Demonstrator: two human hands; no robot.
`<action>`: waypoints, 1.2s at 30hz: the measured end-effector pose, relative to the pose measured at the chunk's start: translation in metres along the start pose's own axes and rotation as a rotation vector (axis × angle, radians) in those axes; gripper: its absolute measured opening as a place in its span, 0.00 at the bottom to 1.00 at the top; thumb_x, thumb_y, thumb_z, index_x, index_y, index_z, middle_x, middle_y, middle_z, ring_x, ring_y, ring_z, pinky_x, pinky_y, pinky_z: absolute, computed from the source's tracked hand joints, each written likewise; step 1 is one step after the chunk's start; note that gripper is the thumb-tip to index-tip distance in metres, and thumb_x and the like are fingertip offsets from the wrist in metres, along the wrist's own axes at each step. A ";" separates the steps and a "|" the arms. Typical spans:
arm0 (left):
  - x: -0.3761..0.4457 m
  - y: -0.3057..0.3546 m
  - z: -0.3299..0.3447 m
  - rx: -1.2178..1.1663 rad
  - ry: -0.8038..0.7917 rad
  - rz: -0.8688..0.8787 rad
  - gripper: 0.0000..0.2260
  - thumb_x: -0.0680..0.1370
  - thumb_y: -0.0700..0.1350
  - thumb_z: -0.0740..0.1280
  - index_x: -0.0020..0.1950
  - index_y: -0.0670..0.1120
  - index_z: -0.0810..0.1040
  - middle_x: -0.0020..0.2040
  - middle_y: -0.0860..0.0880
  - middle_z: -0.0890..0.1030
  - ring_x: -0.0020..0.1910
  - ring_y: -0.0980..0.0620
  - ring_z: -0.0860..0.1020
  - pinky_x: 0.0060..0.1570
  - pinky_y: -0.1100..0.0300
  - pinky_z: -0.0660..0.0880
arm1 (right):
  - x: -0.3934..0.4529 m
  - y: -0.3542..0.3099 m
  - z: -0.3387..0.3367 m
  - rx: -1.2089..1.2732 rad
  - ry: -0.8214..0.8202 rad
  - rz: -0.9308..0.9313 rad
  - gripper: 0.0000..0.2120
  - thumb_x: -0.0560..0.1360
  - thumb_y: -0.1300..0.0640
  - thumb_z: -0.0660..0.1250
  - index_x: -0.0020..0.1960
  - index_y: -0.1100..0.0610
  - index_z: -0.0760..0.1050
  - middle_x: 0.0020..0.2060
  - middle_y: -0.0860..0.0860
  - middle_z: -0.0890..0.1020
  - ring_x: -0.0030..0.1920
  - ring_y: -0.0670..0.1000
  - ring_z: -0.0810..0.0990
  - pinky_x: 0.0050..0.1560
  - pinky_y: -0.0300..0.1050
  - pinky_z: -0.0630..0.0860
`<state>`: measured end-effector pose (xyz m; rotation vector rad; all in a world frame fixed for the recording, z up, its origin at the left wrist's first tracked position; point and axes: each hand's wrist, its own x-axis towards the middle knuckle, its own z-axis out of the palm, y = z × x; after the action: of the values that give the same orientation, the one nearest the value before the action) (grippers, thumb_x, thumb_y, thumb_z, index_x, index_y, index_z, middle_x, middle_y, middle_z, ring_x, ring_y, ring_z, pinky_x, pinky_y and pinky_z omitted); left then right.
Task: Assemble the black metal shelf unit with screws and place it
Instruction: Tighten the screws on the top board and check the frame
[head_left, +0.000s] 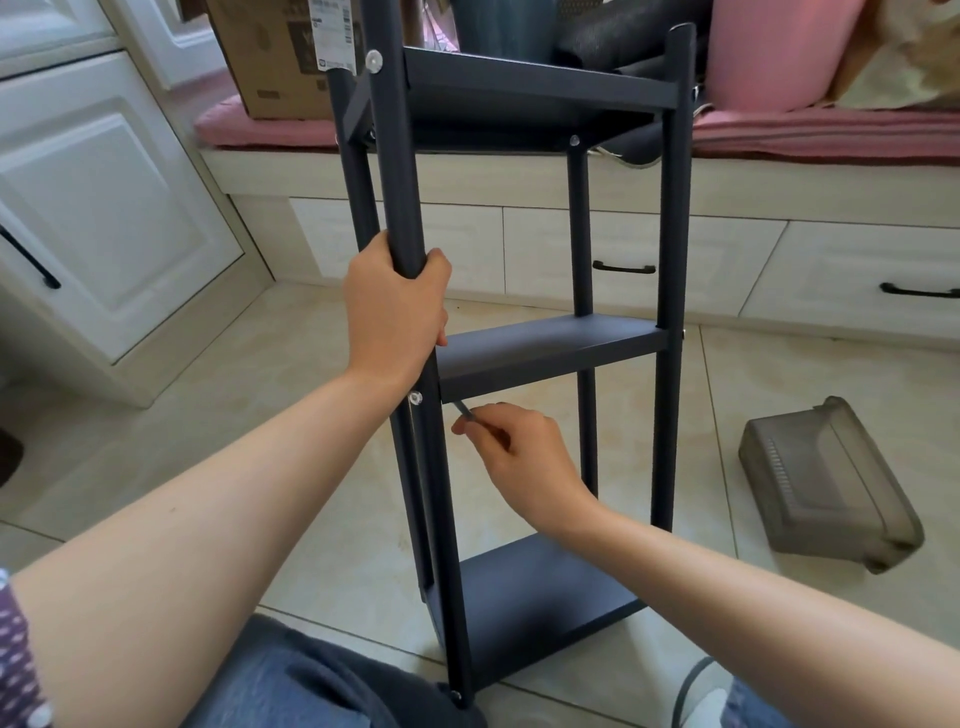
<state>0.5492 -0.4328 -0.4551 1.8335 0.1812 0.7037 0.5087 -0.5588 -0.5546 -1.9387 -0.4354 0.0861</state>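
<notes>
The black metal shelf unit (550, 348) stands upright on the tiled floor in front of me, with three shelves fixed between round posts. My left hand (395, 306) is wrapped around the near left post, just above the middle shelf. My right hand (519, 452) pinches a thin metal hex key (464, 410) whose tip points up under the middle shelf's left end. A silver screw head (415, 398) shows on the near left post beside that tip. Other screw heads sit at the top shelf (373, 61) and near the post's foot (455, 696).
A grey translucent plastic box (826, 483) lies on the floor to the right. Behind the shelf runs a window bench with drawers (727, 260), pink cushions and a cardboard box (280, 57). White cabinet doors (104, 208) stand on the left. My knees are at the bottom edge.
</notes>
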 end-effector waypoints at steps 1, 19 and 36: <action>0.000 0.000 0.000 0.001 0.003 0.000 0.14 0.79 0.39 0.65 0.36 0.48 0.66 0.28 0.47 0.68 0.21 0.51 0.69 0.22 0.62 0.68 | 0.000 0.001 0.002 0.004 0.013 -0.003 0.10 0.81 0.60 0.62 0.53 0.59 0.83 0.39 0.52 0.81 0.32 0.42 0.71 0.36 0.33 0.66; 0.005 -0.003 0.005 0.033 0.035 0.006 0.10 0.78 0.38 0.64 0.39 0.42 0.67 0.30 0.42 0.68 0.21 0.49 0.69 0.21 0.62 0.68 | 0.015 0.018 0.038 -0.023 0.280 -0.201 0.15 0.79 0.59 0.67 0.34 0.56 0.74 0.25 0.41 0.63 0.30 0.45 0.65 0.33 0.34 0.60; 0.013 -0.011 0.002 0.034 0.039 0.018 0.08 0.78 0.38 0.64 0.40 0.41 0.68 0.29 0.42 0.68 0.19 0.49 0.71 0.21 0.61 0.67 | 0.038 0.033 0.061 0.012 0.369 -0.249 0.08 0.78 0.61 0.67 0.42 0.60 0.82 0.33 0.44 0.78 0.36 0.50 0.73 0.37 0.41 0.67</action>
<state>0.5630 -0.4249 -0.4606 1.8563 0.2031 0.7536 0.5368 -0.5040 -0.6039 -1.8223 -0.4219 -0.4229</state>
